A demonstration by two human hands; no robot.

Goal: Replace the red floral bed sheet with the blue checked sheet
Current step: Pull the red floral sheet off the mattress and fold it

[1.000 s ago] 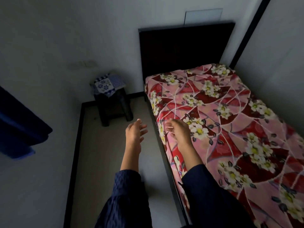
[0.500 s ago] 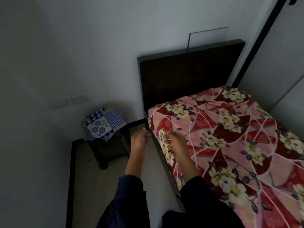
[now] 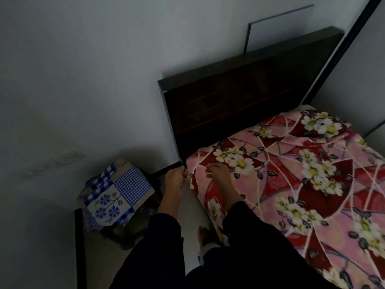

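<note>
The red floral sheet (image 3: 291, 184) covers the bed from the dark headboard down to the frame's right edge. A folded blue checked sheet (image 3: 118, 192) lies on a dark stool left of the bed. Both of my hands are at the sheet's near head corner. My left hand (image 3: 175, 178) reaches along the bed's side, its fingertips at the corner's edge. My right hand (image 3: 217, 173) lies on top of the sheet with bent fingers. The dim, blurred view does not show whether they pinch the cloth.
The dark headboard (image 3: 239, 97) stands against the white wall. A narrow strip of floor (image 3: 193, 205) runs between stool and bed, with my foot (image 3: 205, 234) on it. A wall socket (image 3: 66, 158) sits low on the left wall. A dark door frame (image 3: 337, 49) rises beyond the bed.
I have moved along the bed toward the headboard. Both hands went from mid-bed to the sheet's head corner. The right hand now lies on the sheet there.
</note>
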